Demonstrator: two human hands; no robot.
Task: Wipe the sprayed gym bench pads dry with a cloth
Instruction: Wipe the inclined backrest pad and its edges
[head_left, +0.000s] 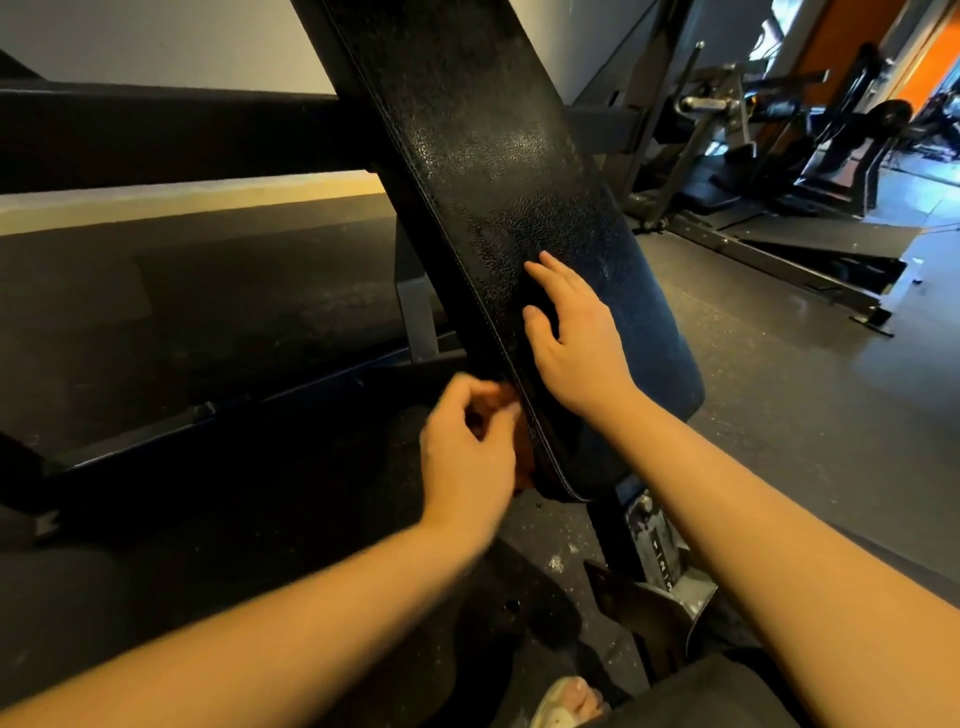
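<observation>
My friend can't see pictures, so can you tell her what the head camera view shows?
A person's right hand presses flat on a tilted black gym bench pad, over what looks like a dark blue cloth. The left hand, blurred, curls at the pad's lower edge by something orange. More gym machines stand behind.

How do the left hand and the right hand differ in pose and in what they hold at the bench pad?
The left hand is curled at the side edge of the bench pad; the right hand lies flat on its face, fingers straight. The left hand seems to grip an orange cloth, mostly hidden; the right hand holds nothing. The left hand looks blurred, the right hand sharp. Both are bare, near the pad's lower end.
</observation>
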